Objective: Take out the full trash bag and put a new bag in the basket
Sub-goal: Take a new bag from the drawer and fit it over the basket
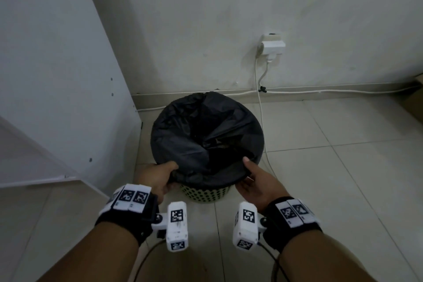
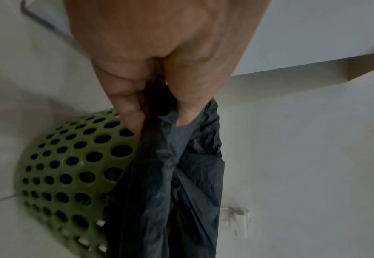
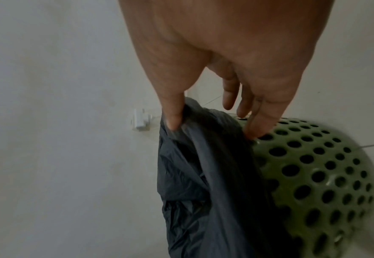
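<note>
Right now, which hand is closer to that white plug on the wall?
Right. The right hand holds the bag at the basket's near-right rim, on the plug's side. The left hand grips the near-left rim, farther away.

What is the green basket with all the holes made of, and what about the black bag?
The green basket looks like moulded plastic: smooth, slightly shiny, with even round holes. The black bag looks like thin plastic film: it crinkles, folds over the rim and bunches where the left hand and right hand pinch it.
</note>
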`<state>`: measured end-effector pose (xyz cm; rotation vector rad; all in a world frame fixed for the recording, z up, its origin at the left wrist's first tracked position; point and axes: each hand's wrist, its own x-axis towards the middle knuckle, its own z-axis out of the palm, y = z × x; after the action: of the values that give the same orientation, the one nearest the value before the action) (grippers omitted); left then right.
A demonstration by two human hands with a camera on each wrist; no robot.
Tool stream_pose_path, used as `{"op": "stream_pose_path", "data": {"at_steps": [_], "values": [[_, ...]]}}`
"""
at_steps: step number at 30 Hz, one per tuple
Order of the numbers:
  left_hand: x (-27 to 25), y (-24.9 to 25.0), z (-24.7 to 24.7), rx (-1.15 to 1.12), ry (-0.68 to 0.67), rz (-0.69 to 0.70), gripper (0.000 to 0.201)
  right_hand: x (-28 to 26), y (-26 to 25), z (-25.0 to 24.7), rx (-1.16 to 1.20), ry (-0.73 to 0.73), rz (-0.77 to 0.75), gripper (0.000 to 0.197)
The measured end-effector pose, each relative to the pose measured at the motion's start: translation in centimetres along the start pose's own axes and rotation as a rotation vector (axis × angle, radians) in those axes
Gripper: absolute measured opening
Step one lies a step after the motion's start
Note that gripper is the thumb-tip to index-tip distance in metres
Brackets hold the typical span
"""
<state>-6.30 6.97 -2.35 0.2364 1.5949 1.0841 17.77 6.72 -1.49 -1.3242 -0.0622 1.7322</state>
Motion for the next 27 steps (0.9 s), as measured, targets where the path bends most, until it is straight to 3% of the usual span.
{"op": "stream_pose_path", "data": {"at_steps": [5,9,13,17,22,27], "values": [[-0.6,-0.8,0.4,-0.087,-0.054,0.029,0.023,0.0,0.6,0.9,-0.012,0.048,-0.016,0.033],[-2.1,-2.8,1.8,-0.078,-0.079,0.016,0.021,-0.5,1.7,1.4,-0.106,0.094,-0.113,0.016],[-1.3,-2.2,1.2,-0.067,-0.064,0.021,0.020,-0.4,2.0,0.8,-0.186,0.028,-0.112,0.024],[-0.5,-0.4,-0.2,-0.020,-0.047,0.065,0.007,-0.1,0.1,-0.3,-0.110,0.002,-0.097,0.029],[-1.2,-0.3,0.0,-0.113,-0.003,0.164,0.010,0.0,-0.5,0.3,-0.014,-0.014,-0.082,0.012],[-3.3,-2.9,2.1,-0.181,-0.069,0.113,0.019,0.1,1.1,1.1,-0.042,-0.008,-0.122,0.011]]}}
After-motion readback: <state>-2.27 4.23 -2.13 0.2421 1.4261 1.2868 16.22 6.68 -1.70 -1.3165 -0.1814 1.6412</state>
